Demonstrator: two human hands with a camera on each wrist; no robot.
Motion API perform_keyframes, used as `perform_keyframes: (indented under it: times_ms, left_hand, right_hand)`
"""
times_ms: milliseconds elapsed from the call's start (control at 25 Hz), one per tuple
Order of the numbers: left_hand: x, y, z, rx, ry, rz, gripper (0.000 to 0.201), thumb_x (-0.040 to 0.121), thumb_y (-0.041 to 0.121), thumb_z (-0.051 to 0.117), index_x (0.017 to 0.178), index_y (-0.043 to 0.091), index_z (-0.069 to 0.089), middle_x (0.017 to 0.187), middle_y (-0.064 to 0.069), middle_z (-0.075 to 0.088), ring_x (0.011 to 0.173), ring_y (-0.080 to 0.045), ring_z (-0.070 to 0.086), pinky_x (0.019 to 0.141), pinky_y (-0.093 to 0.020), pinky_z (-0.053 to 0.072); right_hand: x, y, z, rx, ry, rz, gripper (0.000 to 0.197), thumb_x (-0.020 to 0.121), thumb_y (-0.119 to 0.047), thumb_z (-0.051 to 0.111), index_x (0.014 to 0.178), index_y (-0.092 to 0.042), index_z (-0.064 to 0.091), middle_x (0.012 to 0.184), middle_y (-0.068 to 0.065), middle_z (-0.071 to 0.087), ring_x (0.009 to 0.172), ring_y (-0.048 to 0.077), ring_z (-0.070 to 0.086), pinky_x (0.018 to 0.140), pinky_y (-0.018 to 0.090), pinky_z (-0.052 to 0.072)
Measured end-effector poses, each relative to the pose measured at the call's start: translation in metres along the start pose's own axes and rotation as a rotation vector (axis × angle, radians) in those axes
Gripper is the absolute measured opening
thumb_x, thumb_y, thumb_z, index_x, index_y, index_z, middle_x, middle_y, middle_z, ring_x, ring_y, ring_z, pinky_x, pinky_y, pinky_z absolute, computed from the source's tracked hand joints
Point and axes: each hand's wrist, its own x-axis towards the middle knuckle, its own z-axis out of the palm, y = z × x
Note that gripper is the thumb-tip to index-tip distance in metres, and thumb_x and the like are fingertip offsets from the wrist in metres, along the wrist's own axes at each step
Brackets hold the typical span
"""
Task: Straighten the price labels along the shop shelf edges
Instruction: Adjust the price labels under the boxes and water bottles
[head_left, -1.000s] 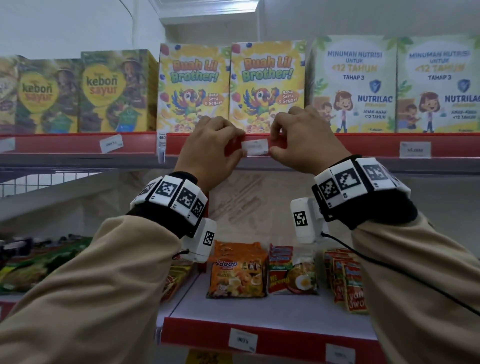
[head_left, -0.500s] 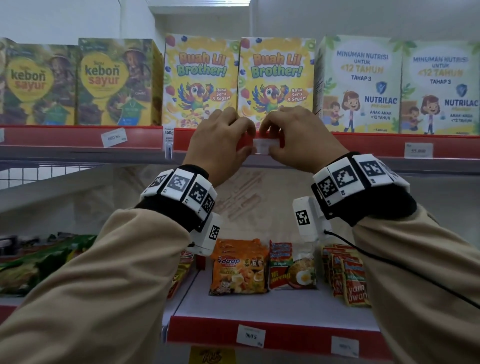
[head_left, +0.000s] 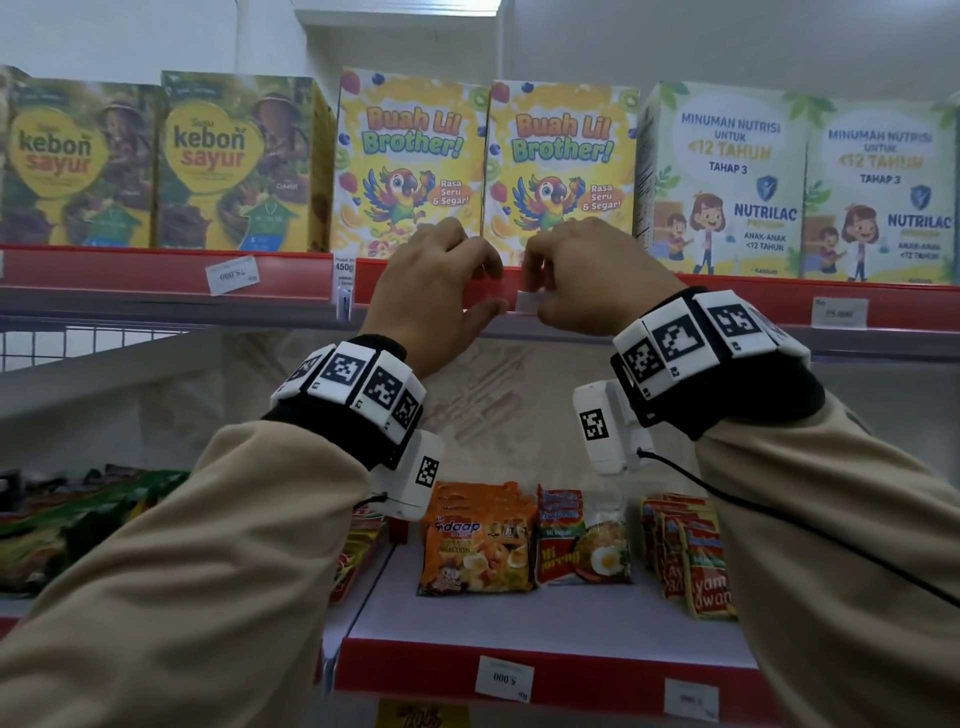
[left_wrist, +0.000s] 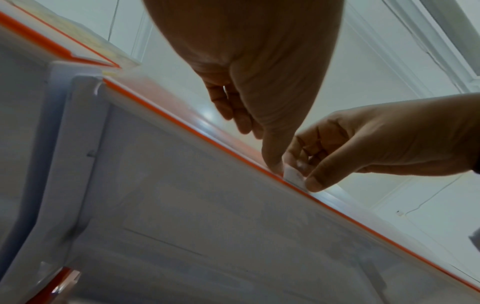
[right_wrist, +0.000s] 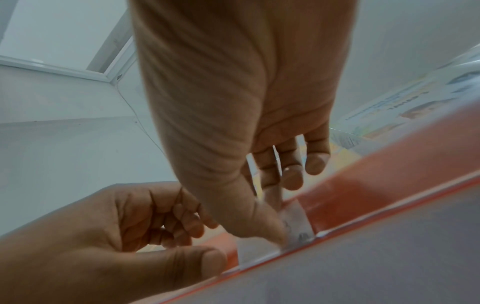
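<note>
A small white price label (head_left: 525, 301) sits in the red edge strip (head_left: 753, 296) of the top shelf, under the parrot cereal boxes (head_left: 561, 161). My left hand (head_left: 491, 291) pinches its left end, thumb below and fingers curled over the strip. My right hand (head_left: 535, 291) pinches its right end. In the right wrist view the right thumb (right_wrist: 270, 230) presses on the label (right_wrist: 298, 224), and the left thumb (right_wrist: 207, 261) lies at its lower left edge. The left wrist view shows both thumbs meeting at the label (left_wrist: 293, 174) on the strip.
A tilted, upside-down label (head_left: 232, 274) hangs on the strip at left, another label (head_left: 839, 313) at right. A small tag (head_left: 344, 280) stands upright by the shelf joint. The lower shelf (head_left: 519, 629) carries noodle packets (head_left: 478, 540) and two labels (head_left: 504, 678).
Both hands have closed in on the label, so less of it shows between them. The head view has drifted slightly; the shelf sits a little further right.
</note>
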Motion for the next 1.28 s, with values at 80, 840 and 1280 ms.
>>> perform_keyframes:
  times_ms: [80, 840, 1280]
  left_hand:
    - [0.000, 0.000, -0.001, -0.021, -0.001, -0.006, 0.034, 0.078, 0.032, 0.076, 0.104, 0.014, 0.064, 0.100, -0.007, 0.055, 0.097, -0.025, 0.050, 0.083, -0.032, 0.039]
    - [0.002, -0.002, 0.003, -0.120, 0.066, -0.012, 0.024, 0.091, 0.034, 0.060, 0.102, 0.014, 0.067, 0.092, -0.005, 0.054, 0.090, -0.020, 0.049, 0.079, -0.029, 0.038]
    - [0.007, -0.008, 0.004, -0.257, 0.075, -0.049, 0.025, 0.096, 0.030, 0.053, 0.091, 0.007, 0.063, 0.082, -0.001, 0.050, 0.079, -0.019, 0.046, 0.067, -0.030, 0.035]
  right_hand:
    - [0.000, -0.002, 0.002, 0.000, 0.012, 0.002, 0.015, 0.078, -0.013, 0.064, 0.087, -0.021, 0.055, 0.094, 0.000, 0.049, 0.100, 0.023, 0.047, 0.076, 0.031, 0.039]
    - [0.004, 0.003, -0.009, 0.709, 0.373, 0.117, 0.005, 0.084, -0.007, 0.067, 0.089, -0.007, 0.067, 0.080, 0.010, 0.067, 0.065, 0.009, 0.061, 0.069, 0.022, 0.054]
    - [-0.017, -0.023, 0.023, 1.372, 0.492, 0.272, 0.017, 0.080, 0.002, 0.070, 0.078, -0.007, 0.056, 0.073, 0.012, 0.060, 0.065, 0.017, 0.058, 0.062, 0.023, 0.052]
